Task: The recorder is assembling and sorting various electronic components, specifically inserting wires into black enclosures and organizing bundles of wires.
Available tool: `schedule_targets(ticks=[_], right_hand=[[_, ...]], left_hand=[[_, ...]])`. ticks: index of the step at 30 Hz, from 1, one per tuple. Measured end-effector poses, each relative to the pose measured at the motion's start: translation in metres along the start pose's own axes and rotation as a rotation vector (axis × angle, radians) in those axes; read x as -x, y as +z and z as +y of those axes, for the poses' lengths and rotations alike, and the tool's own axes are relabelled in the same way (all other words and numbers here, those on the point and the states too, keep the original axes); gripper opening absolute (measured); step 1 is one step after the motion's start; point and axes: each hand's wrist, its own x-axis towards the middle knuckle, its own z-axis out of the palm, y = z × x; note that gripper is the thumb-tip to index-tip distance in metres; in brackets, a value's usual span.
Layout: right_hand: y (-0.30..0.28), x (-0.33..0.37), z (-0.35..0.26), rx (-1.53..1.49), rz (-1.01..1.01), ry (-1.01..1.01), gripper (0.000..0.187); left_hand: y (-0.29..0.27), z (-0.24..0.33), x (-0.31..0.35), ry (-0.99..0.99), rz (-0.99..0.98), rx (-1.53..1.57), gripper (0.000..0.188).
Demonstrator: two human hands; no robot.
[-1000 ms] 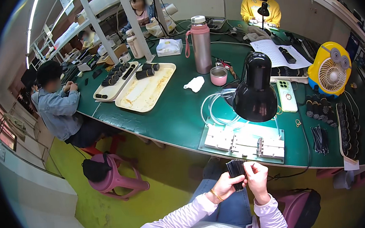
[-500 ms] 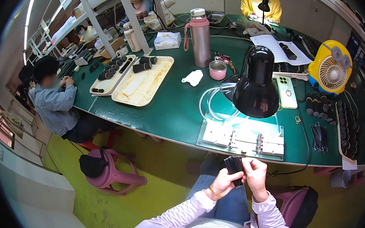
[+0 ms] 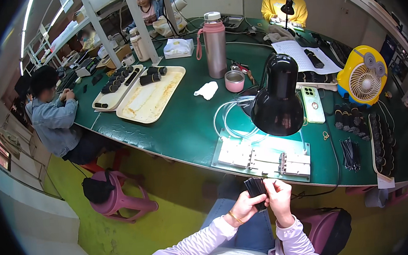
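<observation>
Over my lap, just off the table's front edge, my left hand (image 3: 245,207) is closed around a bundle of thin black wire-like strips (image 3: 254,188). The strips stand up out of the grip and fan slightly at the top. Against the bundle's right side, my right hand (image 3: 279,200) has thumb and fingers pinched together; what lies between them is too small to make out. Beyond both hands, a metal fixture (image 3: 291,164) with clear tubing (image 3: 222,114) lies on the green table (image 3: 176,134), lit by a black desk lamp (image 3: 279,105).
At right are loose black strips (image 3: 350,154), black bundles (image 3: 349,118), a phone (image 3: 313,104) and a yellow fan (image 3: 365,76). A pink thermos (image 3: 215,50), a cup (image 3: 234,81) and a cream tray (image 3: 151,102) stand farther back. Co-workers sit left and across; a pink stool (image 3: 123,201) stands left.
The whole view has shifted a little, so the table's things sit farther left in the picture. Both hands stay together at the bundle, with only slight finger movement.
</observation>
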Motion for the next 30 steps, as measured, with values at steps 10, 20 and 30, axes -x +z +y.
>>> schedule_targets(ticks=[10, 20, 30], right_hand=[[-0.010, 0.011, 0.003, 0.006, 0.043, 0.049, 0.015], [-0.001, -0.005, -0.003, -0.006, -0.020, -0.001, 0.015], [0.009, -0.002, 0.002, -0.001, -0.016, 0.033, 0.017]], left_hand=[[0.008, -0.012, 0.009, -0.018, 0.036, -0.017, 0.020], [0.010, 0.001, 0.000, 0.024, 0.022, 0.014, 0.013], [0.004, 0.003, 0.006, 0.089, 0.054, 0.041, 0.013]])
